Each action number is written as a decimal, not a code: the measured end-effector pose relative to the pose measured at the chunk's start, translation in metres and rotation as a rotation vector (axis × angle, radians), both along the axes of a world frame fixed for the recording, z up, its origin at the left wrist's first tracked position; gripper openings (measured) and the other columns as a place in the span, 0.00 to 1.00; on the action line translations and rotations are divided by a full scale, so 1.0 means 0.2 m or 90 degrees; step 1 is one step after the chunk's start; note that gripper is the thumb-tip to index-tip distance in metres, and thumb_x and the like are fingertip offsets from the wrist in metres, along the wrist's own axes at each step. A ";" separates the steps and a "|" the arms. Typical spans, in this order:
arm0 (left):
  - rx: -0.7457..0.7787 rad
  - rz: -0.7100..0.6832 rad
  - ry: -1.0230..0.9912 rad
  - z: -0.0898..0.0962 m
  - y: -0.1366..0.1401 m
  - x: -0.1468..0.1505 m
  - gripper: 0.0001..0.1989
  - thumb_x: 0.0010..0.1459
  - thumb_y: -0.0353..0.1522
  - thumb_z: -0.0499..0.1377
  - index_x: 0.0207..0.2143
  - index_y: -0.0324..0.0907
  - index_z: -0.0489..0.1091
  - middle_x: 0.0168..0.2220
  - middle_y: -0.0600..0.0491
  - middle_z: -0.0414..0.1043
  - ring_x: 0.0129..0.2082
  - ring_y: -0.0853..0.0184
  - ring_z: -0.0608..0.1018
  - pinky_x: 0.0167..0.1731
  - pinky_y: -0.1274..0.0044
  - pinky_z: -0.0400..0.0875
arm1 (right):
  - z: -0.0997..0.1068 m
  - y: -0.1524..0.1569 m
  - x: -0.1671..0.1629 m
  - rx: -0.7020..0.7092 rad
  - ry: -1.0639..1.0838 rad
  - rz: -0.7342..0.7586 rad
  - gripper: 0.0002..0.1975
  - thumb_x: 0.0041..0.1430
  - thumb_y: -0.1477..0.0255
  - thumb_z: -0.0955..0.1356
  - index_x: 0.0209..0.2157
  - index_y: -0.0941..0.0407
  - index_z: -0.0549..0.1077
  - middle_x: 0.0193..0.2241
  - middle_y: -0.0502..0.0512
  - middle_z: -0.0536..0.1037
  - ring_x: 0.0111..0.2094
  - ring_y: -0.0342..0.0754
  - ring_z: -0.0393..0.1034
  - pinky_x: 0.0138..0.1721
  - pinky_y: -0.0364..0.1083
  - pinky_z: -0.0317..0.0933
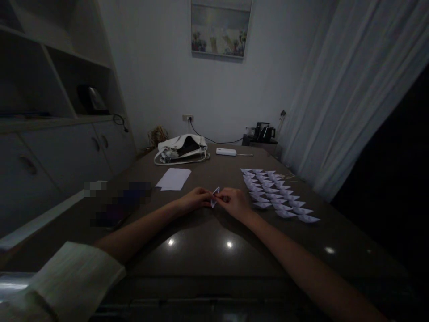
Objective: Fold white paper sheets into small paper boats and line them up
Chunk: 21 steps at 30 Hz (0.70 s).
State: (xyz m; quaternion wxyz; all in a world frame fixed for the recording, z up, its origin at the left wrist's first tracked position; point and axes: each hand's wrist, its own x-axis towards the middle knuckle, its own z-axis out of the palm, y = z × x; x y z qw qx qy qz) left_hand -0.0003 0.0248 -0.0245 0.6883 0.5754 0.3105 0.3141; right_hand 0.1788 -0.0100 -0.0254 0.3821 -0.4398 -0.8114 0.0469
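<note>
A small folded white paper [215, 197], boat-like in shape, is pinched between my two hands just above the table. My left hand [196, 199] grips its left side, fingers closed. From the right, my right hand [233, 202] holds the other side between thumb and curled fingers. Several finished-looking paper boats [280, 207] stand in rows on the table to the right of my right hand. Beyond my left hand lies a stack of white paper sheets [174, 179]. Fingers partly hide the folded piece.
A white handbag [182, 148] and a white power-bank-like device [226, 152] with a short strap lie at the far end of the brown table [201, 255]. At left, a dark pixelated patch covers something on the table. Cabinets [67, 152] line the left wall; a curtain [335, 98] hangs at right.
</note>
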 end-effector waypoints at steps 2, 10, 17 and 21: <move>-0.009 0.010 -0.007 0.01 -0.01 0.00 0.07 0.42 0.32 0.65 0.25 0.36 0.75 0.28 0.51 0.73 0.31 0.70 0.73 0.36 0.80 0.68 | 0.02 0.00 0.00 -0.002 0.007 0.019 0.09 0.55 0.67 0.68 0.31 0.56 0.78 0.23 0.51 0.74 0.22 0.41 0.64 0.25 0.40 0.53; -0.040 0.000 -0.032 0.03 -0.02 -0.01 0.11 0.43 0.34 0.66 0.28 0.35 0.74 0.30 0.51 0.73 0.31 0.70 0.72 0.36 0.79 0.68 | 0.08 0.00 0.04 0.005 0.124 0.048 0.08 0.54 0.68 0.68 0.30 0.58 0.77 0.24 0.52 0.76 0.23 0.41 0.64 0.25 0.40 0.56; -0.036 -0.036 -0.025 0.01 0.00 -0.03 0.15 0.46 0.38 0.65 0.33 0.35 0.74 0.30 0.49 0.73 0.31 0.70 0.73 0.36 0.79 0.68 | 0.09 0.00 0.04 0.025 0.162 0.007 0.08 0.56 0.67 0.67 0.33 0.57 0.74 0.26 0.52 0.76 0.23 0.41 0.65 0.24 0.40 0.56; -0.025 -0.040 -0.009 0.02 -0.01 -0.02 0.15 0.44 0.36 0.68 0.31 0.34 0.74 0.28 0.51 0.73 0.29 0.71 0.73 0.35 0.79 0.68 | 0.10 -0.01 0.04 0.039 0.142 0.025 0.06 0.55 0.69 0.67 0.33 0.57 0.74 0.28 0.52 0.76 0.24 0.41 0.65 0.25 0.40 0.57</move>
